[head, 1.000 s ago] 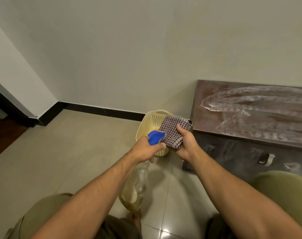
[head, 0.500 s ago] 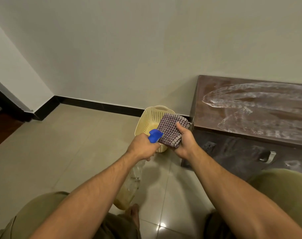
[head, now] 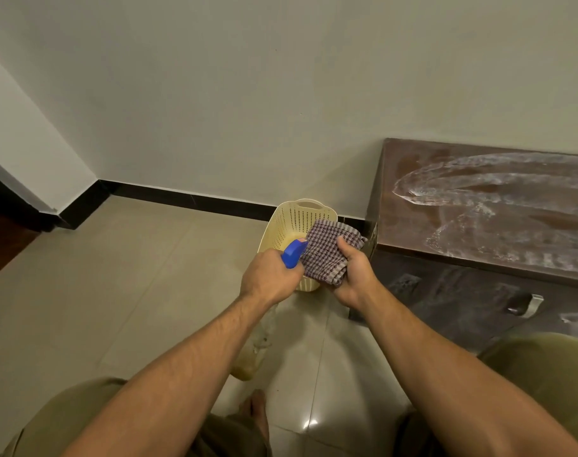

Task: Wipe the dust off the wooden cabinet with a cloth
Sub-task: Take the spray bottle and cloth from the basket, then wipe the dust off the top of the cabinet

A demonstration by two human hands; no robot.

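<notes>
A dark wooden cabinet (head: 472, 232) stands at the right against the wall, its top streaked with white dust smears. My right hand (head: 351, 275) grips a folded checked cloth (head: 327, 255) in front of the cabinet's left end. My left hand (head: 267, 282) holds a spray bottle with a blue nozzle (head: 293, 253); the nozzle tip touches the cloth. The bottle's clear body (head: 253, 351), with yellowish liquid at the bottom, hangs below my left forearm.
A cream perforated plastic basket (head: 294, 219) sits on the tiled floor behind my hands, next to the cabinet. A metal handle (head: 531, 305) sticks out of the cabinet front. My knees frame the bottom of the view, a bare foot between them.
Both hands stay together with the nozzle at the cloth. The view has shifted slightly, and the bottle body has swung a little lower and left.
</notes>
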